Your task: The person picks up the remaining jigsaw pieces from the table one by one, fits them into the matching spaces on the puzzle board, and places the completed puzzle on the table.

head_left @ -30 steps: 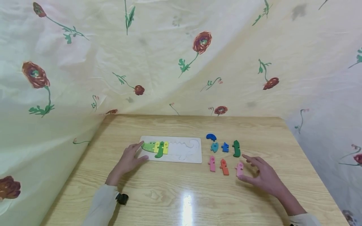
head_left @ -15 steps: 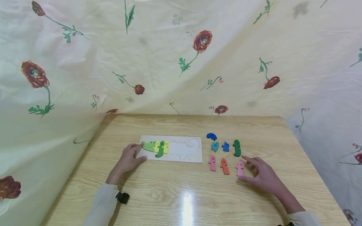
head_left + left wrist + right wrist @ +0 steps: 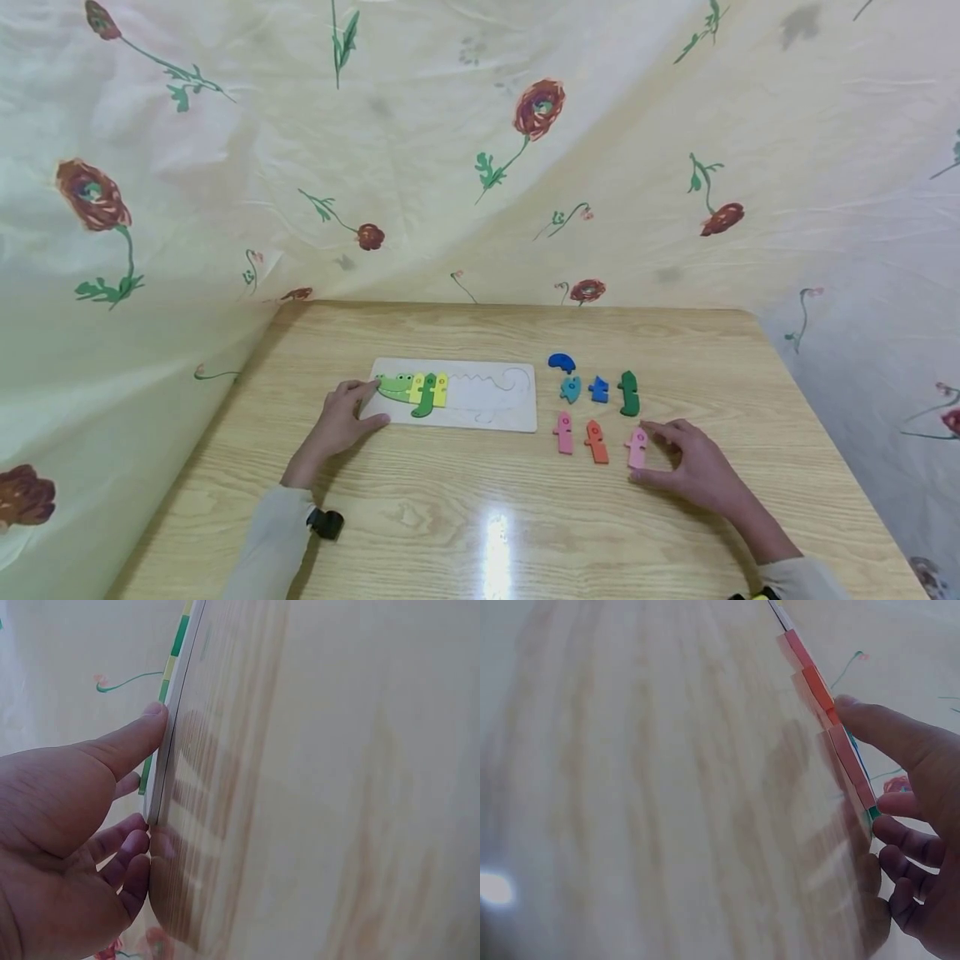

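On the wooden table lies a white puzzle board (image 3: 487, 421) with a green crocodile head (image 3: 394, 387), two yellow pieces and a green leg piece (image 3: 424, 398) joined on its left part. My left hand (image 3: 345, 421) rests on the board's left end, index finger by the head, thumb on the lower edge. My right hand (image 3: 697, 462) is at the pink puzzle piece (image 3: 637, 448) farthest right, its index finger by the top and thumb by the bottom; whether they touch it is unclear. In the right wrist view that pink piece (image 3: 851, 766) lies flat between thumb and index finger.
Right of the board lie another pink piece (image 3: 564, 433), an orange piece (image 3: 596, 442), a dark green leg piece (image 3: 628, 393), a teal piece (image 3: 570, 389), a small blue piece (image 3: 598, 389) and a dark blue curved piece (image 3: 561, 362). Flowered cloth (image 3: 450, 167) hangs around the table.
My right index finger has come down from beside the dark green leg piece to the top of the pink piece, narrowing the gap to the thumb. The left hand stays put.
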Motion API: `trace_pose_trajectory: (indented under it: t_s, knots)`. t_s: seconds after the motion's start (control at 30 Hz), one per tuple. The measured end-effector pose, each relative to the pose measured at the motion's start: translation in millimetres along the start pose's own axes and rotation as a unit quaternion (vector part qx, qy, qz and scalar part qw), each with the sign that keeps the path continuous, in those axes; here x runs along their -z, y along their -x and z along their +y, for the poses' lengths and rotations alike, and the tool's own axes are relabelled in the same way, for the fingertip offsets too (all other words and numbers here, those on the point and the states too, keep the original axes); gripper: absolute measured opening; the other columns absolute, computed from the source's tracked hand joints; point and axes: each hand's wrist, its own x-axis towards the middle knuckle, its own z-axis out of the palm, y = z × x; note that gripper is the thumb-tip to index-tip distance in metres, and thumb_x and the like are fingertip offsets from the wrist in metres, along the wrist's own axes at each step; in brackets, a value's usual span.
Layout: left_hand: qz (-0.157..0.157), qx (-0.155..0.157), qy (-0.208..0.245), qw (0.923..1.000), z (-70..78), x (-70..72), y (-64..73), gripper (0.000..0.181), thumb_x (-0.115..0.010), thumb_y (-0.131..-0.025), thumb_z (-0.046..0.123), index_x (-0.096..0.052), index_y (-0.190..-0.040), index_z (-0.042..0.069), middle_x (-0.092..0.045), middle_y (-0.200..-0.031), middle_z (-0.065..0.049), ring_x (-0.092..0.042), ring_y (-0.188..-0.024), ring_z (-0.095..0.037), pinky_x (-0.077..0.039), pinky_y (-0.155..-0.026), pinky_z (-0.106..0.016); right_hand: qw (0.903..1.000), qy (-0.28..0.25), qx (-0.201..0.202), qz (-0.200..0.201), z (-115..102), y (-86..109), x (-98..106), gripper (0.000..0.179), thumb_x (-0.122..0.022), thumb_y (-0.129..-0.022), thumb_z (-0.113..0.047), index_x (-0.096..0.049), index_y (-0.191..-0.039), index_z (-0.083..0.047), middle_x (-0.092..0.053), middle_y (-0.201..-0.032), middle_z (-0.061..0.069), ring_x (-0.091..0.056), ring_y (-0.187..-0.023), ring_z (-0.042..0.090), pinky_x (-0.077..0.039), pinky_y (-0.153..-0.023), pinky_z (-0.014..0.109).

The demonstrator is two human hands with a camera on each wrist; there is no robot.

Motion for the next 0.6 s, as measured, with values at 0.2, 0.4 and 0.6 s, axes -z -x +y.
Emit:
trace_pose_trajectory:
  t_s: [0.2,0.4,0.6]
  knots:
    - [-0.001,0.001,0.005,1.0000,-2.1,-0.3,-0.5,0.072,-0.076,-0.094,0.032,-0.044,-0.154,0.006,-0.037,-0.151,-0.028,-0.035,-0.133,-0.047,-0.037,-0.106,-0.062,1.0000,0.000,-0.002,-0.002,-0.3,-0.6,-1.1,0.086,-0.088,-0.072,-0.058,-0.066,-0.134,-0.001,-0.060,-0.102,0.007,-0.046,-0.083,0.019,-0.038,-0.067,0.029]
    - [-0.003,-0.001,0.007,1.0000,-3.1,-0.9,-1.0,0.073,-0.076,-0.094,0.032,-0.044,-0.155,0.007,-0.036,-0.152,-0.028,-0.034,-0.133,-0.047,-0.037,-0.106,-0.063,1.0000,0.003,-0.002,0.001,1.2,-1.1,-2.5,0.083,-0.088,-0.073,-0.055,-0.067,-0.132,0.000,-0.059,-0.100,0.005,-0.045,-0.081,0.018,-0.036,-0.065,0.028]
    - [-0.002,0.003,0.009,1.0000,-4.1,-1.1,-1.5,0.073,-0.076,-0.094,0.031,-0.044,-0.155,0.008,-0.036,-0.152,-0.027,-0.034,-0.134,-0.046,-0.036,-0.107,-0.063,1.0000,0.003,-0.001,0.003,0.4,-1.9,-1.8,0.081,-0.090,-0.073,-0.053,-0.068,-0.129,0.001,-0.060,-0.101,0.005,-0.046,-0.081,0.018,-0.038,-0.065,0.027]
